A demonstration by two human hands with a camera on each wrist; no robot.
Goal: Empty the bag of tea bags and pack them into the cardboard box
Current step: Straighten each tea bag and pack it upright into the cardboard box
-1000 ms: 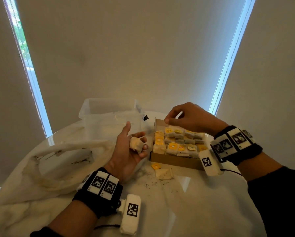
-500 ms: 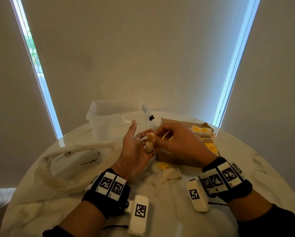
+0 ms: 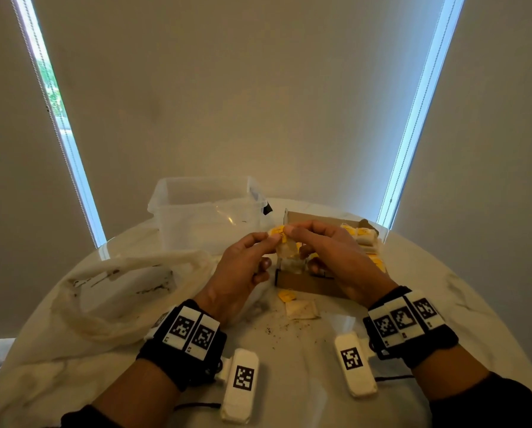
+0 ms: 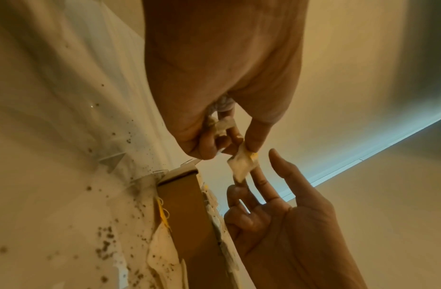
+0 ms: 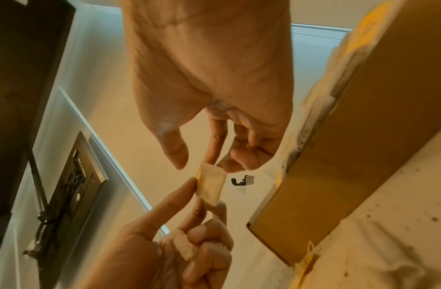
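Note:
A tea bag (image 3: pixel 286 251) with a yellow tag hangs between my two hands, just above the near left corner of the cardboard box (image 3: pixel 304 282). My left hand (image 3: pixel 260 242) pinches one end of that tea bag (image 4: pixel 242 165). Its curled lower fingers also keep a second tea bag (image 5: pixel 187 248). My right hand (image 3: pixel 303 233) touches the other end with straight fingers. In the right wrist view its thumb stands a little apart from the tea bag (image 5: pixel 210 184). Several tea bags (image 3: pixel 363 235) lie in the box, which my hands largely hide.
One loose tea bag (image 3: pixel 300 309) and tea crumbs (image 3: pixel 277 330) lie on the round marble table (image 3: pixel 443 304) in front of the box. The slack empty bag (image 3: pixel 113 291) lies at left. A clear plastic tub (image 3: pixel 203 208) stands behind it.
My right hand left the far side of the box and came over to my left hand. Both hands rose, and a tea bag from my left palm is now stretched between them.

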